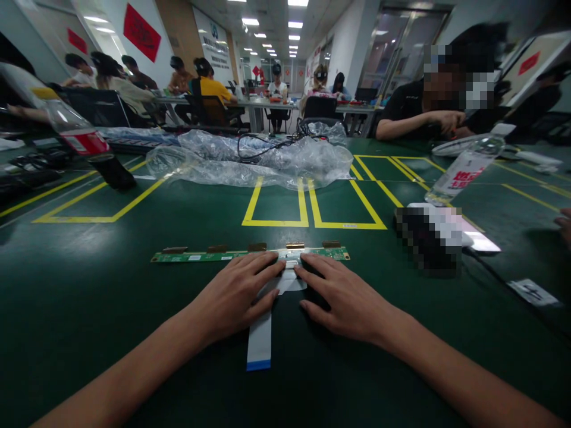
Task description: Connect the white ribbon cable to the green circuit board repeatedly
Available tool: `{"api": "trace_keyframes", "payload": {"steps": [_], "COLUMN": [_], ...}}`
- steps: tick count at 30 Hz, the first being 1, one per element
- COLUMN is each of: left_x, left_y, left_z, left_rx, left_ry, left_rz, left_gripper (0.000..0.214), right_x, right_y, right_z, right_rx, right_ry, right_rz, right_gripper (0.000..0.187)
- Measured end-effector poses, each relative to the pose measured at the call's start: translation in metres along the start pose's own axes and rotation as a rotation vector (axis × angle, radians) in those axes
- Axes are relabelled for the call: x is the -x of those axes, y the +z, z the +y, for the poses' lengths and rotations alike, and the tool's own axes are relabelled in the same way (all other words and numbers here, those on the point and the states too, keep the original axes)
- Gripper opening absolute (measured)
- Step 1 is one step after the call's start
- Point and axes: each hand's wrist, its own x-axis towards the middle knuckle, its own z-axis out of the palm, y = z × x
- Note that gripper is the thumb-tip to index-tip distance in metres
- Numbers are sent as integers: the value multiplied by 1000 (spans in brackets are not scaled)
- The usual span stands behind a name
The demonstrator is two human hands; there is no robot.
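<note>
A long narrow green circuit board (200, 256) lies flat on the dark green table (89, 309) in front of me. A white flat ribbon cable (260, 339) with a blue tip runs from the board's connector toward me. My left hand (232, 294) lies flat, fingers stretched, its fingertips pressing on the cable where it meets the board. My right hand (343, 297) lies flat opposite it, its fingertips touching the same spot from the right. Neither hand grips anything.
Crumpled clear plastic wrap (267, 157) with a black cable lies further back. Yellow tape boxes (312, 205) mark the table. A cola bottle (84, 139) stands left, a water bottle (464, 169) lies right. A person (428, 113) sits opposite; several others work behind.
</note>
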Motion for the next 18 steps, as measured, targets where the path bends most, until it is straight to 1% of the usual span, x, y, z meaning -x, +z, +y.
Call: {"api": "trace_keyframes", "payload": {"steps": [3, 6, 8, 10, 11, 13, 15, 18], "left_x": [-2, 0, 6, 14, 20, 35, 56, 96], "left_y": [-1, -6, -11, -15, -16, -17, -17, -17], "left_z": [4, 6, 3, -6, -14, -36, -65, -117], "left_rx": [-25, -38, -37, -26, -18, -4, -10, -55], "left_ry": [11, 4, -25, -61, -82, -133, -226, -402], "left_rz": [-5, -47, -68, -67, -56, -20, 33, 105], "left_gripper": [55, 56, 55, 51, 49, 46, 45, 44], "right_x": [1, 1, 1, 2, 2, 3, 3, 2], "right_y": [-1, -2, -3, -4, -4, -4, -3, -2], "right_z": [1, 1, 0, -2, -2, -2, 0, 3], "right_rx": [-12, -68, -108, -134, -142, -153, -162, -162], "right_ry": [-21, -65, -90, -108, -112, -112, -95, -62], "right_rz": [-3, -5, -14, -25, -27, -13, -4, -3], "right_gripper": [68, 66, 65, 64, 64, 62, 59, 57]}}
